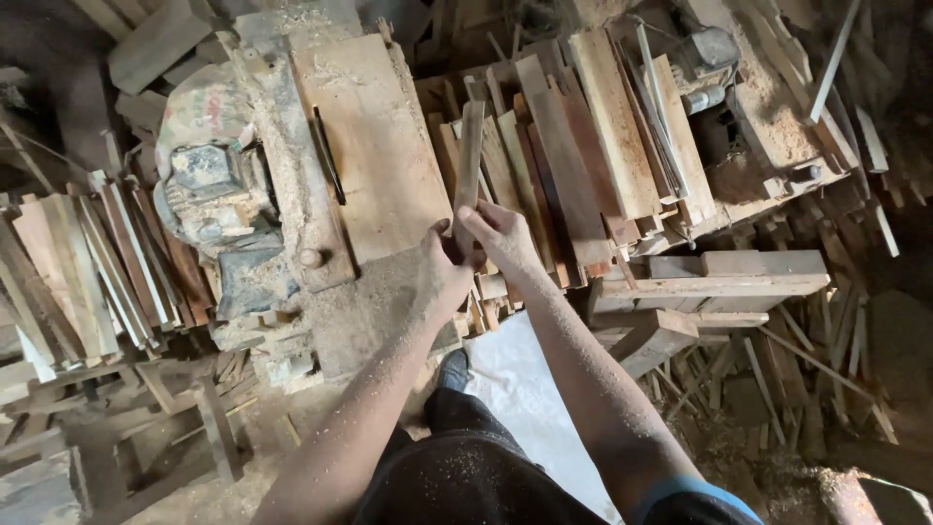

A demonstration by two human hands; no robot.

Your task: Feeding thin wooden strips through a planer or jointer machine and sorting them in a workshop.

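Note:
A narrow wooden strip [470, 156] stands nearly upright in front of me, its lower end gripped by both hands. My left hand [443, 270] wraps the bottom of the strip from the left. My right hand [498, 233] pinches it from the right, thumb on its face. Both forearms are dusted with sawdust. Behind the strip lies a stack of similar brown wooden slats [544, 175] on a bench.
A sawdust-covered table saw top [374, 146] with a motor [209, 190] sits to the left. More slats [87, 272] lean at far left. Rough boards [714, 277], offcuts and sawdust cover the right and floor. A white sheet [520, 389] lies below.

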